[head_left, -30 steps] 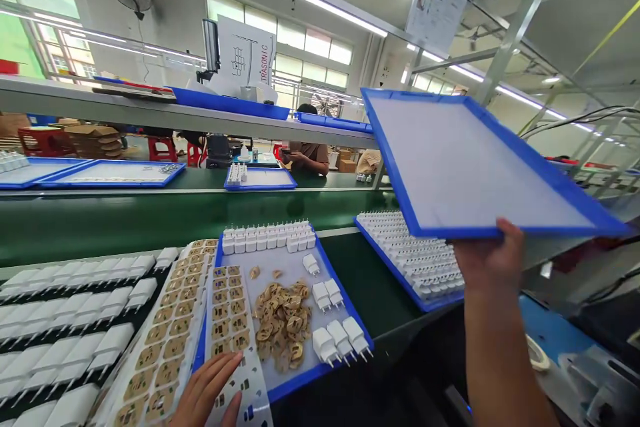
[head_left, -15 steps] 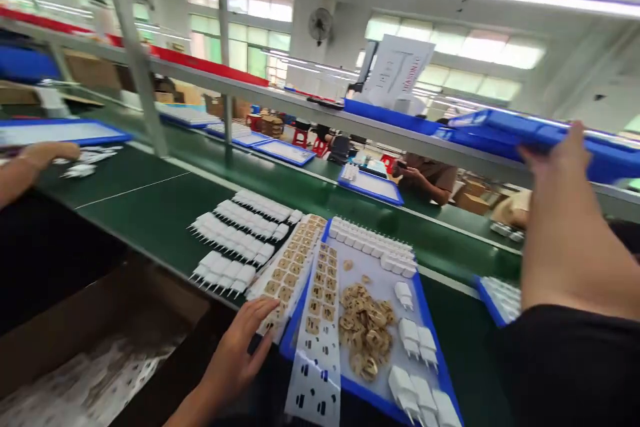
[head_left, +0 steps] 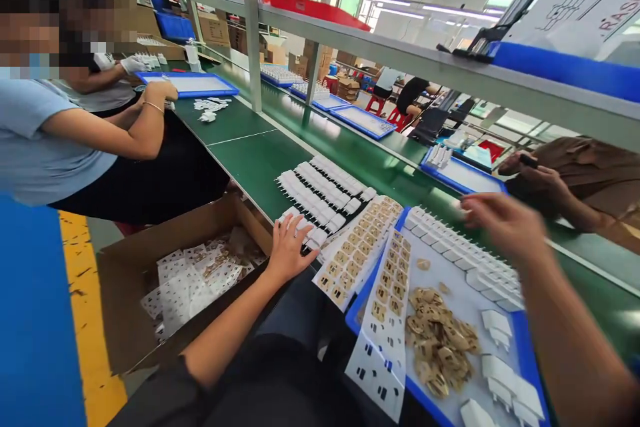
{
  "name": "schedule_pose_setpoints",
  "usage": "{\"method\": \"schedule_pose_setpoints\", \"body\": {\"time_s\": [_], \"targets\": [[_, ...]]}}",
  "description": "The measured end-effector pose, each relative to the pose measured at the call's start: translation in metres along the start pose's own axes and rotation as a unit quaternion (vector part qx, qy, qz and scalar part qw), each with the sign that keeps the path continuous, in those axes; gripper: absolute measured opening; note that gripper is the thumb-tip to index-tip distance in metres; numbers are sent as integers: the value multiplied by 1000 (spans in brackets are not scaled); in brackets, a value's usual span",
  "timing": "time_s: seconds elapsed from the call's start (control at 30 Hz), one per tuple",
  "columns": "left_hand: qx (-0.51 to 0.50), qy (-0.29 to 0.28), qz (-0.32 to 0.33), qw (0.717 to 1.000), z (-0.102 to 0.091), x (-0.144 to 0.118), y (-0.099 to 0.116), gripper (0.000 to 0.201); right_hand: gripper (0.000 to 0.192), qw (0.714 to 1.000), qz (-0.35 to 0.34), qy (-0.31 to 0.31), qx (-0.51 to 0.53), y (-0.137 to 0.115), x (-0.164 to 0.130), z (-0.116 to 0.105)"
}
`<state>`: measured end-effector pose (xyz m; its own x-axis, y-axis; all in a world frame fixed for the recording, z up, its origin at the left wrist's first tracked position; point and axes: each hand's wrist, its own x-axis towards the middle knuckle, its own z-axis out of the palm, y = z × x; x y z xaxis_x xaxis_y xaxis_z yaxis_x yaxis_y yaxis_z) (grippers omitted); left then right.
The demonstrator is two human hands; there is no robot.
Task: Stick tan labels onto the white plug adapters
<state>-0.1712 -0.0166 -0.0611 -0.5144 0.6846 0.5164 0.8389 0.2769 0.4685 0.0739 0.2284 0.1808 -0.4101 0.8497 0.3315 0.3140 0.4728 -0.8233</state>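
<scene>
White plugs [head_left: 320,197] under open left grip [head_left: 290,250]; right grip [head_left: 500,223] blurred, state unclear.

We see bare green conveyor belt [head_left: 250,160] open beyond rows of white plastic chargers [head_left: 320,193]. Brown cardboard box [head_left: 165,280] blocks floor at left; sheets of tan stickers [head_left: 360,247] and crowded blue-rimmed tray [head_left: 520,340] fill near edge.
</scene>
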Motion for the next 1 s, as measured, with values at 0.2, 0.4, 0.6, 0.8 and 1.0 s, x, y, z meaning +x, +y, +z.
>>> {"method": "schedule_pose_setpoints", "body": {"time_s": [0.2, 0.4, 0.6, 0.8, 1.0], "targets": [[51, -72, -35, 995, 4, 21, 8, 73, 26, 878, -215, -352, -241, 19, -54, 155], [41, -107, -39, 993, 7, 26, 1, 101, 30, 874, -189, -339, -293, 23, -42, 215], [-35, -24, -112, 993, -5, 80, -59, 69, 51, 861, -140, -343, -348, 40, -30, 215], [-67, -30, -134, 988, 3, 157, -144, 56, 62, 859, -90, -365, -348, 58, -29, 221], [-72, -75, -112, 988, 27, 166, -159, 51, 59, 869, -65, -366, -328, 61, -17, 233]]}}
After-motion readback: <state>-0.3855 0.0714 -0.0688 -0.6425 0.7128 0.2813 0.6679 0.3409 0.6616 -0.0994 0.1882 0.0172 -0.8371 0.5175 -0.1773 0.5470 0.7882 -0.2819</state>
